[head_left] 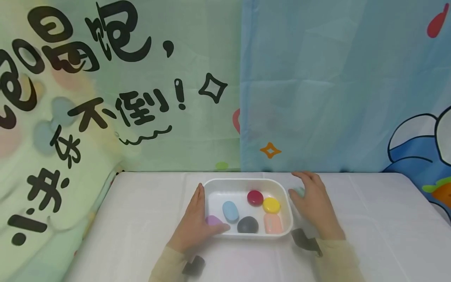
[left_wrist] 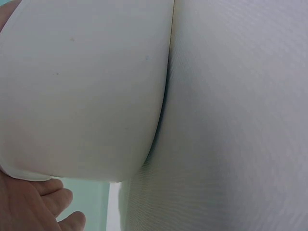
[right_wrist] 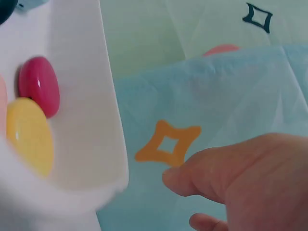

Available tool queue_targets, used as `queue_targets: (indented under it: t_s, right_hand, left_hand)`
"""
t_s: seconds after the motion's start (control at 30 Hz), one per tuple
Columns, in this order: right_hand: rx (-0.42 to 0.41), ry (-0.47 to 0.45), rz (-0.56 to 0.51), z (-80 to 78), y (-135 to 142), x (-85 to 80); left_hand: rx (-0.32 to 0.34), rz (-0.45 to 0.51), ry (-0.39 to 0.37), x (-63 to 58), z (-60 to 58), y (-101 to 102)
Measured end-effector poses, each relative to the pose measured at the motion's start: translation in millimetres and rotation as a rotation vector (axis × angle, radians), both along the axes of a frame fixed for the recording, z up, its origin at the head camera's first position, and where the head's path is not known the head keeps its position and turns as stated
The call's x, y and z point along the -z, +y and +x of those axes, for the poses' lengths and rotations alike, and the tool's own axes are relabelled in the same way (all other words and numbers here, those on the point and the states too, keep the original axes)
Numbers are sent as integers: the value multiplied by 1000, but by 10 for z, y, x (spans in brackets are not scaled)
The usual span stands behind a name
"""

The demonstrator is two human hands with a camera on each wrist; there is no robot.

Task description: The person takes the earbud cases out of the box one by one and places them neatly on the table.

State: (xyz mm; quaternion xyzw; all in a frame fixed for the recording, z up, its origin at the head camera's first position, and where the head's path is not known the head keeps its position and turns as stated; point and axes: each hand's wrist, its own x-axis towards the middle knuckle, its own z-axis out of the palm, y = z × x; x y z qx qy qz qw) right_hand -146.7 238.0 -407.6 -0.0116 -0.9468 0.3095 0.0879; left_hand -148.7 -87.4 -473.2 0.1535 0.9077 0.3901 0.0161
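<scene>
A white rectangular tray [head_left: 225, 235] stands on the table with smooth, coloured rounded pieces in it. My left hand [head_left: 199, 225] grips its left end, thumb over the front rim and fingers along the outer side. Inside lie a purple piece [head_left: 213, 220] partly under the thumb, a light blue oval [head_left: 230, 212], a dark grey round piece [head_left: 248, 225], a crimson one [head_left: 255, 198], a yellow one [head_left: 271, 205] and a pink block [head_left: 273, 223]. My right hand [head_left: 313, 203] is right of the tray, thumb and fingers apart. A pale green thing [head_left: 300, 191] shows partly behind it.
A white cloth [head_left: 380, 219] covers the table. Printed green cloth [head_left: 197, 133] and blue cloth [head_left: 334, 98] hang behind it. Dark grey wrist pieces [head_left: 305, 239] sit at both sleeves.
</scene>
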Motion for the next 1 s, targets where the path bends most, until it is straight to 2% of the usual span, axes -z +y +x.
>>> queue_targets:
  t_s: [0.13,0.33,0.47,0.73,1.0]
  right_hand:
    - [-5,2,-2,12,-108,-28]
    - [-73,90,13,18,-263,36]
    - [-110,113,5,33,-360,72]
    - [-151,58,-25,80,-524,43]
    - [-149,9,17,92,-674,79]
  left_hand:
    - [5,6,8,17,-8,-6]
    - [5,5,8,12,-5,-9]
    - [5,8,5,14,-5,-7]
    - [3,4,-1,-2,1,-1]
    - [-5,4,-18,-24,18,1]
